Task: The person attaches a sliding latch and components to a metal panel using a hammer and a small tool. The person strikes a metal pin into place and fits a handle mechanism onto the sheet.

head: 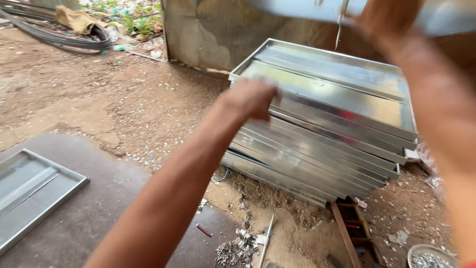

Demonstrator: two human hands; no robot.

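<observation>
A stack of several shiny sheet-metal trays (pixel 327 134) rests on the dirt ground at centre right. My left hand (pixel 250 97) reaches to the near left edge of the top trays, fingers curled against the rim; whether it grips is unclear. My right hand (pixel 382 20) is raised at the top right, blurred, holding up a sheet-metal piece (pixel 446 17) that runs along the frame's top edge.
One more metal tray (pixel 29 193) lies flat on a dark slab at lower left. Metal scraps (pixel 238 250), a thin rod and a wooden block (pixel 354 226) lie below the stack. A bowl of shavings (pixel 429 258) sits at bottom right. Hoses lie at top left.
</observation>
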